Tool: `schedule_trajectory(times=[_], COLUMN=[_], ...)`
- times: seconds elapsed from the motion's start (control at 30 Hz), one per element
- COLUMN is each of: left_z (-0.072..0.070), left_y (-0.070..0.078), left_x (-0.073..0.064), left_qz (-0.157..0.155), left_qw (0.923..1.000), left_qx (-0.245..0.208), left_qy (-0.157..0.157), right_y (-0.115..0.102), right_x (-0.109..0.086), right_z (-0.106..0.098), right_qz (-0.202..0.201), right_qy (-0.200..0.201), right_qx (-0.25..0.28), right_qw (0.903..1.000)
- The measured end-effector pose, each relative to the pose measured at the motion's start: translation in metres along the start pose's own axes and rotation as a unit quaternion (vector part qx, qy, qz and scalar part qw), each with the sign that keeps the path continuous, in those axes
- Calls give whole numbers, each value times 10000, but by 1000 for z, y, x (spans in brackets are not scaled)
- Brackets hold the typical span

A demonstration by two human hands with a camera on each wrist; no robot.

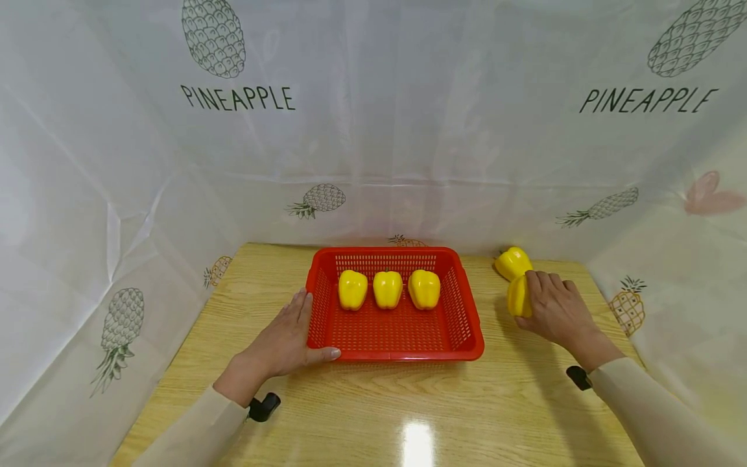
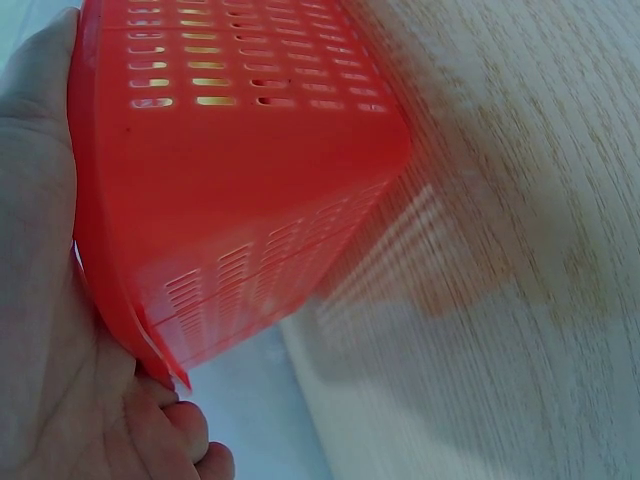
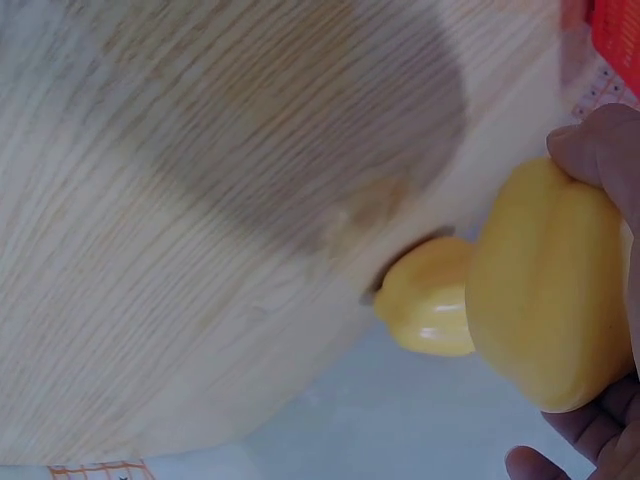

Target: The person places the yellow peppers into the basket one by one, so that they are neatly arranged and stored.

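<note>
On the three-o'clock side of the table (image 1: 350,415) I see the right hand (image 1: 551,308), fingers curled round a yellow pepper (image 1: 518,297), the red basket (image 1: 403,356) at its nine o'clock, long axis running nine-to-three, the left hand (image 1: 286,340), fingers straight, against the basket's nine-o'clock end.

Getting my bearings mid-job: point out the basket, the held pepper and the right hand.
Basket (image 1: 403,356): head view, on the front rim.
Held pepper (image 3: 542,290): right wrist view, on the middle of its side.
Right hand (image 1: 556,307): head view, on the back of the hand.
</note>
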State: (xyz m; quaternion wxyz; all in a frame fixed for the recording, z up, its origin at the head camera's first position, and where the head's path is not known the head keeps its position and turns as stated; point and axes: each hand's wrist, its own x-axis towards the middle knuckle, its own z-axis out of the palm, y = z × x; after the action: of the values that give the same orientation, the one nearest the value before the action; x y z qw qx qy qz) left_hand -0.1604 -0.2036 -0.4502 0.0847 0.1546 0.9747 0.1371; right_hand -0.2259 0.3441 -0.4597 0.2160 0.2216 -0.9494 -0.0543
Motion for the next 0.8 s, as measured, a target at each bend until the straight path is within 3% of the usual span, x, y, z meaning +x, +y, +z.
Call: schedule_trajectory(times=[0.6, 0.8], left_z=[-1, -2], left_y=[0, -1], left_x=[-1, -2], left_qz=[13, 87], left_qw=[10000, 9999], left_qx=[-11, -82], left_qy=[-32, -1], right_y=[-5, -10], right_x=[14, 21], right_z=[-7, -15], right_qz=[-942, -1147], right_qy=[472, 465], right_qx=[64, 104], right_qw=[9944, 9923])
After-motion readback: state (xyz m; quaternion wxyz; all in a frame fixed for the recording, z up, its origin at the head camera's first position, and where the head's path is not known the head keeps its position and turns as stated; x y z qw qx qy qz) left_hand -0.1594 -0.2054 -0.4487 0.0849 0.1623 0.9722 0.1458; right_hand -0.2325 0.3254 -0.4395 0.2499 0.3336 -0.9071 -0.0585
